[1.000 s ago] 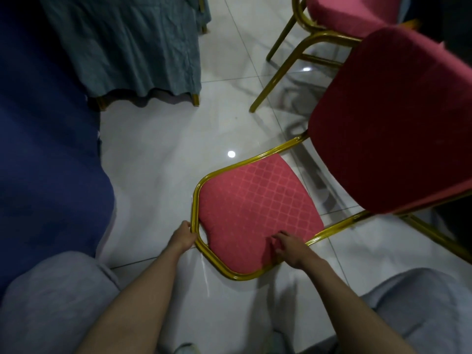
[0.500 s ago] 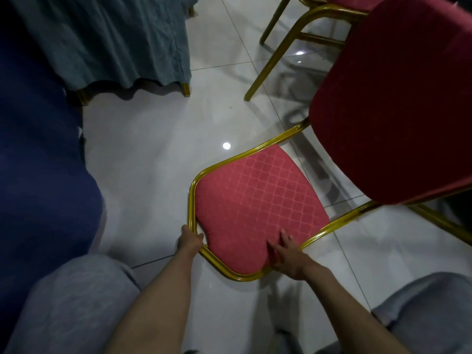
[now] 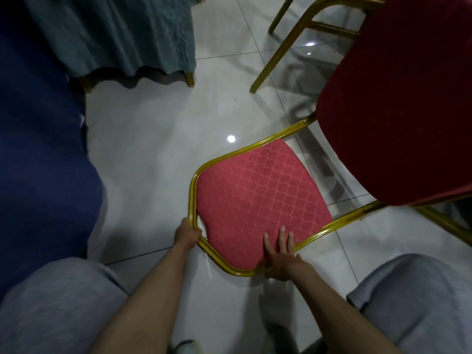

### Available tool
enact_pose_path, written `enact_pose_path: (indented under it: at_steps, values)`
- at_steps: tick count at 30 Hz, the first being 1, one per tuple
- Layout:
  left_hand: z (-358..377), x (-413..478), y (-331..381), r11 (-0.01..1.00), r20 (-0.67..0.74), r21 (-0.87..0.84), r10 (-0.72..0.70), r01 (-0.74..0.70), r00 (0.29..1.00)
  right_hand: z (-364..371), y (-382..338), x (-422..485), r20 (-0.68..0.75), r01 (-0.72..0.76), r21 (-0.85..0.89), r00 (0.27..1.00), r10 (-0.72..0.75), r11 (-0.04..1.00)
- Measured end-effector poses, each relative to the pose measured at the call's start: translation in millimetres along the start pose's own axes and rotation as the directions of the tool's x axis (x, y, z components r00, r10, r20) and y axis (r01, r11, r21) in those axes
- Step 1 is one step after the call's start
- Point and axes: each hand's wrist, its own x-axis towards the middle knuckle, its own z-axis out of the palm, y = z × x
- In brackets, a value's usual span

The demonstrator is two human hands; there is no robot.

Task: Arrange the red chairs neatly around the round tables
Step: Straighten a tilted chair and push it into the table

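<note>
Red chair is close in front, betw. the knees, patterned back pad facing up. Left hand grips the gold frame at its corner. Right hand lies on the pad, fingers straight, palm at the lower rail. Step, prob.: repositioning this chair. Next move likely needs a firmer right-hand hold, then a swing twd the blue cloth, maybe a table. Tile floor is open ahead-left. Second chair's legs stand near, upper right, so mind the frame edge there.

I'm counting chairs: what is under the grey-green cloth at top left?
Two gold legs show below the hem of the grey-green cloth, on the tiled floor. Everything above them is covered, so what they carry cannot be told.
</note>
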Motion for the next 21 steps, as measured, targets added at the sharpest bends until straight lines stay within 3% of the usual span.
enact_pose_path:
  at_steps: [6,13,17,21]
  values:
    - [-30,-57,7,0.995,-0.042,-0.051,0.080,-0.082,0.996,-16,2,-36,0.062,0.020,-0.057,0.998,-0.017,0.998]
    - [-122,-158,49,0.993,-0.165,-0.120,-0.017,-0.003,0.986,-63,0,-168,-0.160,0.237,0.196,0.965,-0.208,0.952]
    - [-179,-207,74,0.985,-0.171,-0.168,-0.074,0.045,0.982,-89,-18,-244,-0.160,0.273,0.200,0.957,-0.244,0.941]
    - [-231,-254,93,0.986,-0.158,-0.165,-0.033,0.007,0.987,-118,-39,-315,-0.211,0.320,0.223,0.938,-0.275,0.921]
